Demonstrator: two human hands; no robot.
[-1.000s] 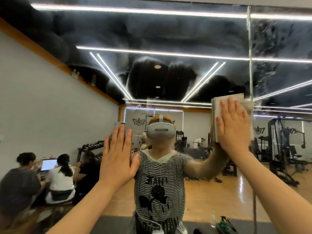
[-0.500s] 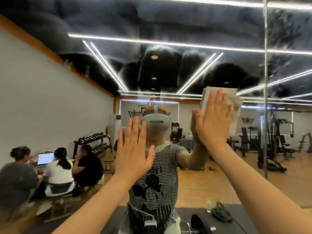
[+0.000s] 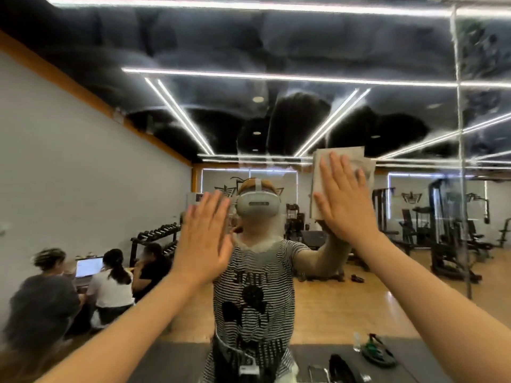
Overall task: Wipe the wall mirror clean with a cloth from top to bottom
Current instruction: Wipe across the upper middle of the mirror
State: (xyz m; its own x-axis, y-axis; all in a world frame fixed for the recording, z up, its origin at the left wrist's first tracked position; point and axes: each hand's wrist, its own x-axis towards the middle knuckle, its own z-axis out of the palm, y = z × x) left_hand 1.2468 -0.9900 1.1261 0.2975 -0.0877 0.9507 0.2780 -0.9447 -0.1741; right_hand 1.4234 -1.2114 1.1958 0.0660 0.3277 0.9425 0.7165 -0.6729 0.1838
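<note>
A large wall mirror (image 3: 276,45) fills the view, its upper part hazy with smears. My right hand (image 3: 347,201) is raised with straight fingers and presses a folded pale cloth (image 3: 320,172) flat against the glass at about head height. My left hand (image 3: 203,239) is also raised, fingers straight and together, palm laid on the glass to the left of the cloth. It holds nothing. My own reflection in a striped shirt stands between the two arms.
A vertical seam (image 3: 460,134) between mirror panels runs down the right side. The mirror reflects gym machines (image 3: 448,233) at right, a dumbbell rack (image 3: 154,236), and several seated people (image 3: 110,283) with a laptop at lower left. Small items lie on a dark mat (image 3: 373,352) below.
My right hand has slid the cloth leftward, away from the panel seam. My left hand stays flat on the glass, close beside the reflected head.
</note>
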